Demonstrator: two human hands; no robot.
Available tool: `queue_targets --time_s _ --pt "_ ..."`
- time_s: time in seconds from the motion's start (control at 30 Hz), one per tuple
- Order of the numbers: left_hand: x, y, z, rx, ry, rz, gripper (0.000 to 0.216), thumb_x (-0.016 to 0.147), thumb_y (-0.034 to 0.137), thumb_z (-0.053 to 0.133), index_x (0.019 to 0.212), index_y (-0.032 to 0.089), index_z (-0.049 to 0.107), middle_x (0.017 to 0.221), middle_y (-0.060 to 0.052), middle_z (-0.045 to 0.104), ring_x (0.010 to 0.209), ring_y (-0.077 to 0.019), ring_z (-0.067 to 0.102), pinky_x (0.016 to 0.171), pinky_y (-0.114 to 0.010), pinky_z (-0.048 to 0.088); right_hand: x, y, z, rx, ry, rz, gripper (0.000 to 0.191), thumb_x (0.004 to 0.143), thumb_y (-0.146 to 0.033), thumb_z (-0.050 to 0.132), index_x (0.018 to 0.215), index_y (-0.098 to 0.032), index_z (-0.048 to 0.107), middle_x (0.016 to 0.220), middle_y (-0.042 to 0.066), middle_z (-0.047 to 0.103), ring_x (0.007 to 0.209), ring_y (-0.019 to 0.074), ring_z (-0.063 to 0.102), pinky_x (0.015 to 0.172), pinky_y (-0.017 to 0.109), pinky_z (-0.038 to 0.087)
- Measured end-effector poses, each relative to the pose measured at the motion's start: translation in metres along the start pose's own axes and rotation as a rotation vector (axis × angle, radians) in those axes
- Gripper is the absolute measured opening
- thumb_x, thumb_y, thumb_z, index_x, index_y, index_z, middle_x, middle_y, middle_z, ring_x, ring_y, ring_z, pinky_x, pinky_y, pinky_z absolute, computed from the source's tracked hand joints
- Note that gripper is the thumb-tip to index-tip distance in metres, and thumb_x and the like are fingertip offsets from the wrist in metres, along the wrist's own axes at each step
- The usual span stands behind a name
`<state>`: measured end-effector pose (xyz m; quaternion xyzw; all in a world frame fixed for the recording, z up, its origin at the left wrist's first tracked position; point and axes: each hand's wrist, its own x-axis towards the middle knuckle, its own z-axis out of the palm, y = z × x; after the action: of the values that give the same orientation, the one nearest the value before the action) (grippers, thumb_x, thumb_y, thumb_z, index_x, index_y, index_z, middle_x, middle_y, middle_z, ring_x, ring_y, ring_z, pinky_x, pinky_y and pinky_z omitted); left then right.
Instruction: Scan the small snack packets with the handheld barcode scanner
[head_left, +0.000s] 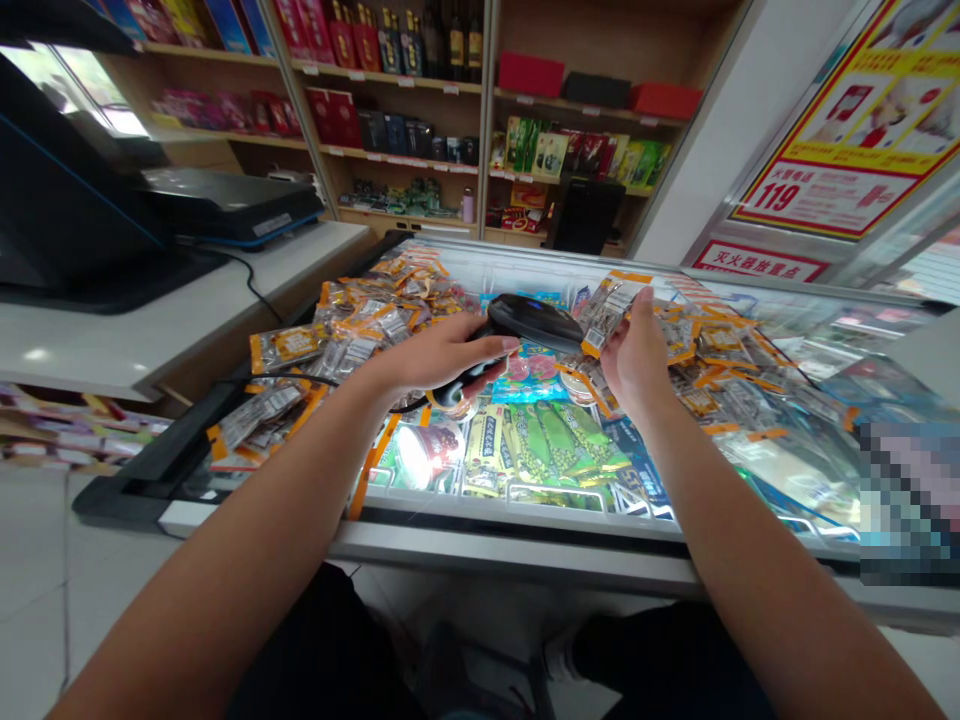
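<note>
My left hand (457, 355) is wrapped round the handle of a black barcode scanner (532, 320). The scanner's head points right, toward a small clear snack packet (611, 305) with orange edges and a printed barcode label. My right hand (637, 345) pinches that packet by its right side and holds it up close to the scanner's front. A heap of similar orange-edged packets (360, 325) lies left of the scanner on the freezer's glass top. Another heap of these packets (720, 360) spreads to the right of my right hand.
The chest freezer (525, 535) shows green and blue ice-cream packs (551, 440) under its glass. On the left, a white counter (97, 345) bears a scale (232, 200) and a dark screen. Stocked shelves (390, 80) stand behind. The scanner's cable (300, 377) runs left.
</note>
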<state>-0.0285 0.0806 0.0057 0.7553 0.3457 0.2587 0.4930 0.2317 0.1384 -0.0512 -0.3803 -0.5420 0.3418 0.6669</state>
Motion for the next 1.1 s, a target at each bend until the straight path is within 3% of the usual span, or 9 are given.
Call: queue_targets --time_s 0.1,0.2,0.3,0.4,0.53,0.63,0.83,0.97,1.1 --pt "0.0 -0.002 -0.003 -0.012 0.004 0.029 0.037 0.098 0.048 0.054 0.076 0.018 0.056 0.055 -0.001 0.057 0.044 -0.0097 0.051 0.043 -0.023 0.04 -0.001 -0.006 -0.002 -0.079 -0.005 -0.052 0.064 0.094 -0.079 0.033 0.116 -0.027 0.063 0.107 0.01 0.07 0.107 0.0282 0.07 0.084 0.044 0.057" --pt "0.002 -0.003 -0.009 -0.054 0.098 0.061 0.033 0.095 0.047 0.058 0.08 0.018 0.058 0.062 -0.002 0.06 0.045 -0.0094 0.053 0.042 -0.024 0.039 0.0 -0.02 -0.014 -0.426 0.01 -0.214 0.061 0.099 -0.073 0.031 0.115 -0.025 0.066 0.106 0.01 0.07 0.105 0.0268 0.068 0.088 0.043 0.054" --pt "0.004 -0.004 -0.017 -0.139 0.31 0.114 0.028 0.092 0.045 0.061 0.085 0.018 0.058 0.068 -0.002 0.061 0.044 -0.0077 0.052 0.041 -0.023 0.037 0.003 -0.028 -0.032 -0.939 -0.019 -0.319 0.053 0.097 -0.066 0.047 0.118 -0.022 0.069 0.106 0.012 0.07 0.105 0.0295 0.064 0.096 0.049 0.047" --pt "0.006 -0.005 -0.029 -0.203 0.572 0.108 0.028 0.092 0.046 0.06 0.088 0.019 0.056 0.066 0.001 0.059 0.041 -0.0062 0.049 0.042 -0.021 0.036 0.004 -0.022 -0.049 -1.399 -0.103 -0.262 0.048 0.092 -0.059 0.06 0.117 -0.021 0.073 0.111 0.015 0.069 0.115 0.0368 0.059 0.105 0.061 0.036" --pt "0.006 -0.01 -0.045 -0.254 0.805 0.085 0.032 0.093 0.051 0.057 0.088 0.019 0.055 0.065 0.002 0.057 0.04 -0.0064 0.048 0.042 -0.022 0.038 -0.003 -0.011 -0.047 -1.564 -0.124 -0.283 0.041 0.093 -0.049 0.061 0.121 -0.021 0.072 0.137 0.017 0.059 0.136 0.0422 0.043 0.113 0.067 0.022" --pt "0.006 -0.015 -0.053 -0.263 0.892 0.094 0.034 0.093 0.054 0.057 0.089 0.02 0.055 0.065 0.002 0.057 0.04 -0.0067 0.048 0.042 -0.023 0.036 -0.018 -0.017 -0.016 -1.43 -0.187 -0.417 0.038 0.094 -0.041 0.061 0.125 -0.02 0.07 0.15 0.017 0.05 0.146 0.0419 0.033 0.116 0.065 0.023" --pt "0.005 -0.016 -0.048 -0.214 0.864 0.077 0.034 0.098 0.053 0.051 0.093 0.019 0.055 0.07 0.001 0.058 0.043 -0.0052 0.051 0.045 -0.02 0.037 -0.073 -0.027 0.091 -0.928 -0.892 -0.501 0.04 0.099 -0.039 0.059 0.135 -0.022 0.062 0.141 0.012 0.06 0.134 0.03 0.051 0.112 0.05 0.043" --pt "0.005 -0.012 -0.043 -0.206 0.849 0.058 0.029 0.1 0.047 0.052 0.093 0.019 0.054 0.07 0.002 0.058 0.043 -0.0041 0.051 0.046 -0.019 0.037 -0.092 -0.02 0.141 -0.946 -0.999 -0.399 0.048 0.1 -0.045 0.058 0.138 -0.015 0.058 0.14 0.017 0.059 0.13 0.0336 0.053 0.107 0.051 0.046" --pt "0.005 -0.012 -0.044 -0.231 0.85 0.076 0.029 0.1 0.046 0.052 0.092 0.019 0.055 0.07 0.002 0.058 0.042 -0.0037 0.05 0.045 -0.018 0.037 -0.087 -0.015 0.152 -1.028 -1.004 -0.345 0.052 0.092 -0.046 0.07 0.13 -0.012 0.062 0.127 0.019 0.062 0.122 0.0356 0.057 0.1 0.048 0.049"
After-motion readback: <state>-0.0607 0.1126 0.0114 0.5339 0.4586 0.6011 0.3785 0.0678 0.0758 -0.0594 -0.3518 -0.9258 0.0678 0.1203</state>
